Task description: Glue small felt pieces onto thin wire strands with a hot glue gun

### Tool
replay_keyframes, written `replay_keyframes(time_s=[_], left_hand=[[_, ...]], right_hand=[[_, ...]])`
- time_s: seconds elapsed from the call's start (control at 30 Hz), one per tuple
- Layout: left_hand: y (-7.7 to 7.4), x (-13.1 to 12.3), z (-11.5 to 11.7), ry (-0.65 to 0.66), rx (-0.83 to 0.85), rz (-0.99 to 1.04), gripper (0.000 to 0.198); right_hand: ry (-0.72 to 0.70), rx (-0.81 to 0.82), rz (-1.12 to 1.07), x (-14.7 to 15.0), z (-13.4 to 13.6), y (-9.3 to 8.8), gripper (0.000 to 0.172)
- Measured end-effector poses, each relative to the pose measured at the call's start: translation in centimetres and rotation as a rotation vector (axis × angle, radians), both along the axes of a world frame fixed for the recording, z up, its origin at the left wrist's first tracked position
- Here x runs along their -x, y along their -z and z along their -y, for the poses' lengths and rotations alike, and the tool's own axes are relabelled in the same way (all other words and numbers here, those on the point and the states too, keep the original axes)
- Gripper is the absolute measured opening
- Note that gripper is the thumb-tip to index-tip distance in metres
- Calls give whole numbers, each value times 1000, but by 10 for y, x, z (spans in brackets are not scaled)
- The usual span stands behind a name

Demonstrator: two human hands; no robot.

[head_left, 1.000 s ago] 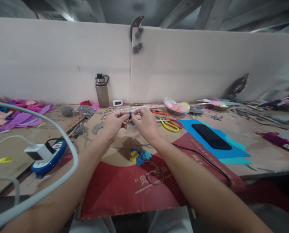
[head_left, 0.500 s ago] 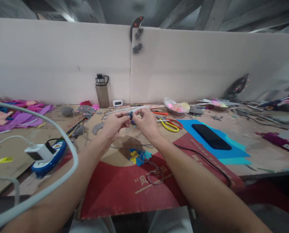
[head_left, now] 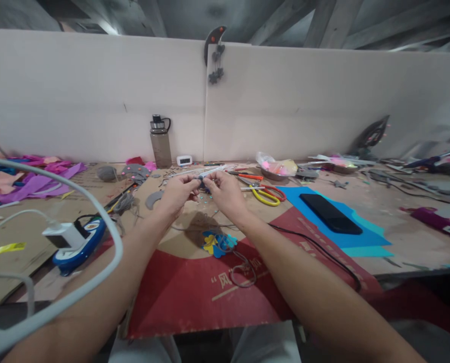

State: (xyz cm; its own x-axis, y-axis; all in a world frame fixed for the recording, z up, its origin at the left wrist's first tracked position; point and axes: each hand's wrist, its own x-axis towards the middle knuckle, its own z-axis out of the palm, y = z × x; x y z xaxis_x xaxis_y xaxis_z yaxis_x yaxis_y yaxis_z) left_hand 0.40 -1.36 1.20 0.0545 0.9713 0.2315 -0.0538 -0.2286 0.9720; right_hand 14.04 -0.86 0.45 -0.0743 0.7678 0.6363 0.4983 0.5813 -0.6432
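Note:
Over the cardboard, my left hand and my right hand meet fingertip to fingertip. Both pinch one small dark blue piece, largely covered by the fingers. Below them, yellow and blue flower-shaped pieces lie on the red printed cardboard, with a loop of thin grey cord beside them. Yellow-handled scissors rest just right of my right hand, near red-handled ones. A grey crescent lies left of my left hand.
A black phone lies on blue sheets at the right. A bottle stands against the white partition. At the left are a blue power strip, a white cable near the camera, and coloured felt.
The fingers of both hands have shifted slightly around the small dark blue piece. The whole view has moved a little, with the table items appearing slightly farther right.

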Motion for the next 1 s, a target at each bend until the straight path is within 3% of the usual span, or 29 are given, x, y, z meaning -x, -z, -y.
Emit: replay_keyframes(time_s=[0.27, 0.47, 0.7, 0.9, 1.0], left_hand=[[2, 4, -5, -41, 23, 12, 8], [3, 5, -6, -74, -2, -28, 8], [2, 5, -5, -113, -73, -171, 6], [-2, 4, 1, -133, -135, -347, 8], [-4, 5, 1, -151, -143, -372, 8]], right_hand=[[-30, -47, -39, -5, -2, 1, 20], [-33, -162, 22, -7, 2, -1, 4], [-3, -222, 152, -8, 6, -6, 16], [114, -179, 316, -7, 9, -10, 26], [83, -173, 307, -8, 8, -10, 27]])
